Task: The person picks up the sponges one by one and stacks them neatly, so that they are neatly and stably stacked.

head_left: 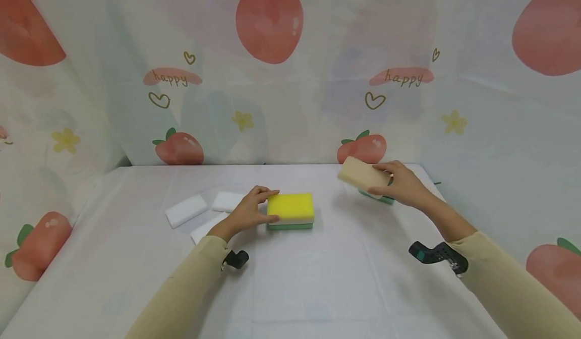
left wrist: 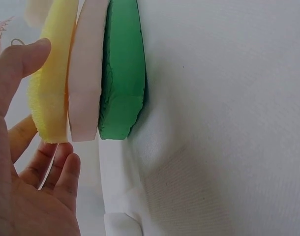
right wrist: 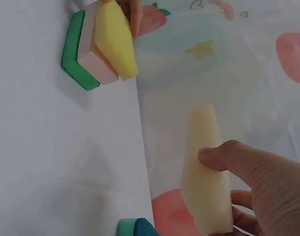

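Note:
A stack of sponges stands mid-table: a yellow sponge (head_left: 290,206) on top, a pale pink one (left wrist: 86,78) in the middle and a green one (left wrist: 123,73) at the bottom. My left hand (head_left: 247,212) pinches the yellow sponge at its left side, thumb at the near edge and fingers at the far one. Off to the right, my right hand (head_left: 404,183) grips a cream sponge (head_left: 360,174) by its right end, raised and tilted. Beneath it, mostly hidden, a blue-green sponge (right wrist: 126,227) lies on the table.
Several white blocks lie left of the stack, among them a flat one (head_left: 186,211) and another (head_left: 227,201) partly behind my left hand. A white cloth covers the table (head_left: 290,283). Behind it hangs a fruit-printed curtain (head_left: 290,107), with the table's back edge along it.

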The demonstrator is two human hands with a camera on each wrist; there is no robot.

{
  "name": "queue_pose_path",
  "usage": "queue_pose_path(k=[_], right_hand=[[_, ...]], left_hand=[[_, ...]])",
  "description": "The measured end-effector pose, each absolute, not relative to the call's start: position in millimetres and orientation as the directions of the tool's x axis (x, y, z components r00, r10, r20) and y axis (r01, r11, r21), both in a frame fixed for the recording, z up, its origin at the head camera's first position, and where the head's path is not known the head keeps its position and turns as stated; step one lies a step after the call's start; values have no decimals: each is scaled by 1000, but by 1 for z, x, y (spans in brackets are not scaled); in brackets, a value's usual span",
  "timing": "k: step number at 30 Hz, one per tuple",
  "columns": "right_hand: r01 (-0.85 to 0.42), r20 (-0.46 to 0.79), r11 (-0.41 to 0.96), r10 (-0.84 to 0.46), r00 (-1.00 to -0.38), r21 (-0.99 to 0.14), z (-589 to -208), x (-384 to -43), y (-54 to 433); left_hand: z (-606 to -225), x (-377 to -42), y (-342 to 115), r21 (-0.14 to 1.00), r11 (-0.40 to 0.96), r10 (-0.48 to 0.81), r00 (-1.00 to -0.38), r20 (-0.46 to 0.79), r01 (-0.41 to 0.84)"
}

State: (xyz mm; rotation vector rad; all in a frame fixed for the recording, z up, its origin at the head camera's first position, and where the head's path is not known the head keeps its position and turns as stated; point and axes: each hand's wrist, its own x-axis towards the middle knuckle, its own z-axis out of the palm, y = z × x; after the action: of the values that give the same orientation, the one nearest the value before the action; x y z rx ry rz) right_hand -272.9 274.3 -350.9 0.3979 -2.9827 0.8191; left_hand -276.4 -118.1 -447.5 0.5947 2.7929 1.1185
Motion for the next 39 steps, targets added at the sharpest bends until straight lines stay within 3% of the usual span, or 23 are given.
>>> queue_pose_path(k=[25, 39], right_hand=[[-354, 114, 776, -347, -931, -522, -352, -284, 232], [-372, 70, 735, -408, -910, -567, -353, -286, 213]], left_hand=[[-449, -277, -120, 709, 630, 388, -919, 69, 319], [-450, -278, -120, 714, 630, 381, -923, 58, 305]])
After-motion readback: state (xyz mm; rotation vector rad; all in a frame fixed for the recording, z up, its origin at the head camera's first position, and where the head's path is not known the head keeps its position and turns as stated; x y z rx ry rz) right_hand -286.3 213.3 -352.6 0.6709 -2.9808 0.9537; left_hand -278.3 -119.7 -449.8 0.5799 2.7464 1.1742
